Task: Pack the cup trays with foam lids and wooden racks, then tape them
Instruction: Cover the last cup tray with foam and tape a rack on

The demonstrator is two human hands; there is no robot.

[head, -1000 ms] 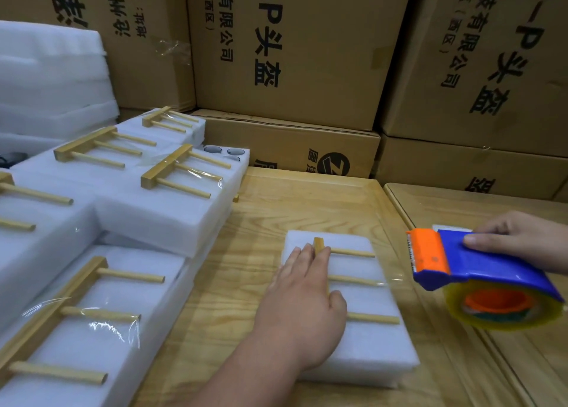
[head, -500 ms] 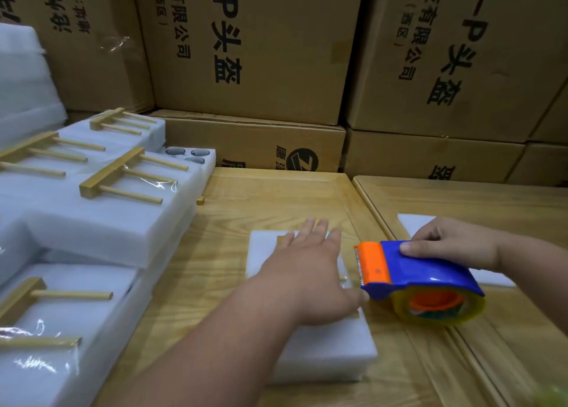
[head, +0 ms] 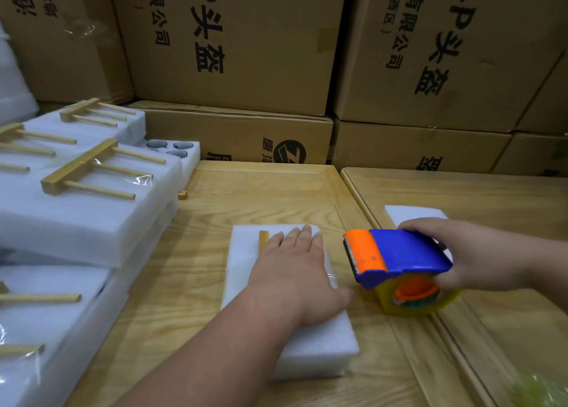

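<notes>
My left hand (head: 295,271) lies flat, fingers straight, pressing on the foam-lidded cup tray (head: 319,342) at the middle of the wooden table (head: 246,191). The tray's long axis runs away from me. The wooden rack (head: 263,241) sits on top (mostly hidden under my hand), its bar end pointing toward the cardboard boxes (head: 233,47). My right hand (head: 479,253) grips the blue tape dispenser (head: 399,259) just right of the tray, orange cutter end facing left. Finished taped packs (head: 76,216) are stacked at left.
</notes>
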